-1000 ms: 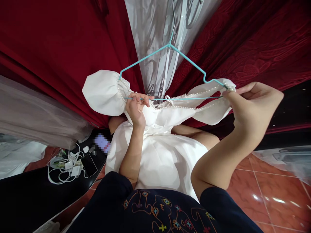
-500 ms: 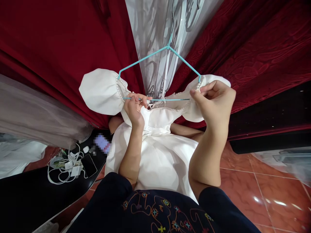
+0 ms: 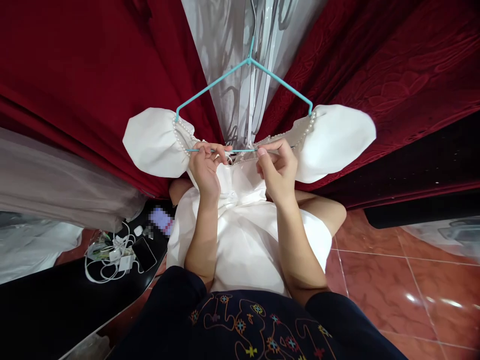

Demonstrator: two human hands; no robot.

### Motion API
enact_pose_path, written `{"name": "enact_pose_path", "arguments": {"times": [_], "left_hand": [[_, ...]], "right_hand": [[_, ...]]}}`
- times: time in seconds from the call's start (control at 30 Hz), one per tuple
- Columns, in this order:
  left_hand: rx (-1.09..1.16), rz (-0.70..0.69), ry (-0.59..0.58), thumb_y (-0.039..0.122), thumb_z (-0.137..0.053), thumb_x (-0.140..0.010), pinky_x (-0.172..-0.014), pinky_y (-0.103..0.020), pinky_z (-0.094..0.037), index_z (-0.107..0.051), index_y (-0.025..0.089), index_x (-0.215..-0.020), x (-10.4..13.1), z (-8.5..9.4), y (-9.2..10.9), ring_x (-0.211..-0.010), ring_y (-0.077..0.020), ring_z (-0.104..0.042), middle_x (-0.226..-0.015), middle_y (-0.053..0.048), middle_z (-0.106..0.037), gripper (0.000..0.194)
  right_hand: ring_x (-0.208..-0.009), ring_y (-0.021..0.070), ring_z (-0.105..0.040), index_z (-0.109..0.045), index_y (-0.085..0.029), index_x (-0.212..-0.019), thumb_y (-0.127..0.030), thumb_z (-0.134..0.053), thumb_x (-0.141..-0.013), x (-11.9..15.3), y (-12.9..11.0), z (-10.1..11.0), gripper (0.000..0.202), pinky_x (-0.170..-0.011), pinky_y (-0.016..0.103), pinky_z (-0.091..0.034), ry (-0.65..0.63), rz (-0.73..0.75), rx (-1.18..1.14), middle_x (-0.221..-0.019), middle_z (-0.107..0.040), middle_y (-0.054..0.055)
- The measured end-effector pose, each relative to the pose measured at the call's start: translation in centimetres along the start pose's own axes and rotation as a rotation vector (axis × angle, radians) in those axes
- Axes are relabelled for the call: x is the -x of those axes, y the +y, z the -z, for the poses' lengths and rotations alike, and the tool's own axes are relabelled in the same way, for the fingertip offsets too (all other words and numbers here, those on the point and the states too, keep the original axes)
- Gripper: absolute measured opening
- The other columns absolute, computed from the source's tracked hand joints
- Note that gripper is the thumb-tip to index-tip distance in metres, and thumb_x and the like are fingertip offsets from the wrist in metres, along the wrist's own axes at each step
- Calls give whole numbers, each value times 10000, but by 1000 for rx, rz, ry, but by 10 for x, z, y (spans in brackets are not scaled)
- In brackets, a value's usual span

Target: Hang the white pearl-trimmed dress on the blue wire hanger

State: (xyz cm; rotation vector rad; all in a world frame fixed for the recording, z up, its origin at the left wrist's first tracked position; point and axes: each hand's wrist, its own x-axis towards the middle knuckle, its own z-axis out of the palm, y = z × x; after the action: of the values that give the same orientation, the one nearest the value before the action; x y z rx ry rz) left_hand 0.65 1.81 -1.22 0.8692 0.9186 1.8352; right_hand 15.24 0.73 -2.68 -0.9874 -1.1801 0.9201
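A turquoise wire hanger [image 3: 212, 87] stands upright in front of me, carrying a white dress [image 3: 247, 245] with puffed sleeves and pearl-trimmed edges. Both ends of the hanger sit in the pearl-edged sleeve openings, and the skirt spreads over my lap. My left hand [image 3: 205, 170] is closed around the left part of the hanger's bottom bar, near the neckline. On the right part of the same bar, my right hand [image 3: 278, 170] pinches with thumb and fingers. The hands partly cover the bodice.
Deep red curtains [image 3: 93, 65] hang on both sides, with white fabric [image 3: 225, 65] between them. On the black table [image 3: 48, 305] at left lie a phone [image 3: 144, 254] and tangled white cables [image 3: 99, 276]. Red floor tiles [image 3: 378, 285] show at right.
My right hand has moved left and inward from the right sleeve's pearl edge to the bottom bar. The right sleeve now puffs outward uncovered. My left hand keeps its hold.
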Motion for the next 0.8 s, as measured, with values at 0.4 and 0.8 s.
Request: {"name": "enact_pose_path", "arguments": {"times": [0.4,0.8], "left_hand": [[-443,179,-271,601,-686,-955,-447,-202,-407,-783,158,-885,0,26,12,-475,-105,-590,-671,-61,-739,459],[-699,-702,265,300,-837,-812,-1349,-485,-283,-599,259,-1349,-20,26,22,-1511,-289,-483,-1494,-104,-578,588]], "right_hand": [[-495,66,-283,-553,-252,-896,-630,-756,-884,-10,-2,9,430,-505,252,-212,12,40,39,-557,-360,-99],[-464,59,-296,-511,-248,-830,-648,-752,-879,-15,-6,19,469,-483,241,-207,-31,40,44,-525,-357,-101]]}}
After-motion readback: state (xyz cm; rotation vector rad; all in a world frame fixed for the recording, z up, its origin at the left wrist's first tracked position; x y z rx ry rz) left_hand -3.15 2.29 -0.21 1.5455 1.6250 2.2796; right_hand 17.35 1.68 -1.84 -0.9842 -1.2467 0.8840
